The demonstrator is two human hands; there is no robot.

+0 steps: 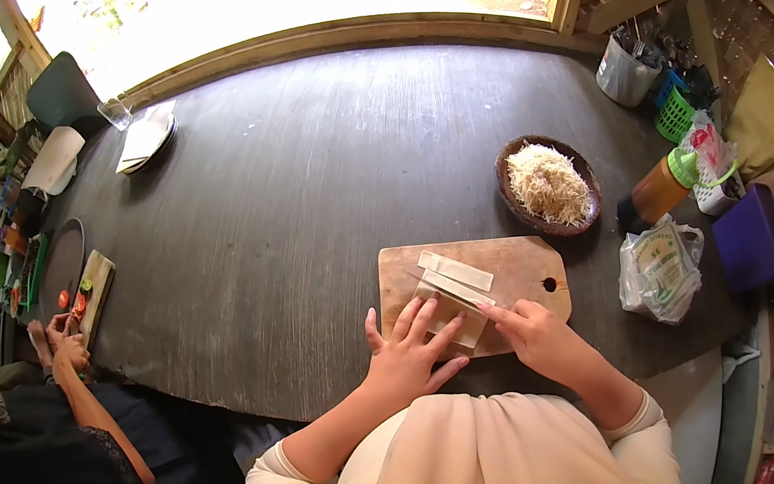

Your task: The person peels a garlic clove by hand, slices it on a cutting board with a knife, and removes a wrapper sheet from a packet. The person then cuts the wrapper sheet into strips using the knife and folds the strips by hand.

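Two bare hands work over one wooden cutting board (523, 271) on the dark worktop (290, 207). The left hand (411, 348) rests with its fingers spread wide on one pale, flat slab (469, 330), which lies on the board. The right hand (534, 338) has its fingers closed round one knife (456, 294), its blade slanting along the slab's far edge. Just beyond the blade lies at least one narrow strip (461, 272); whether there is a second is too small to tell. One round bowl (509, 192) of pale shreds (548, 181) stands beyond the board, to its right. Farther right are one plastic bag (660, 272), one bottle (655, 193) with a green cap and one purple box (749, 237). At the left, one co-worker's two hands (69, 345) are at a second board (100, 296), near red pieces (80, 305)
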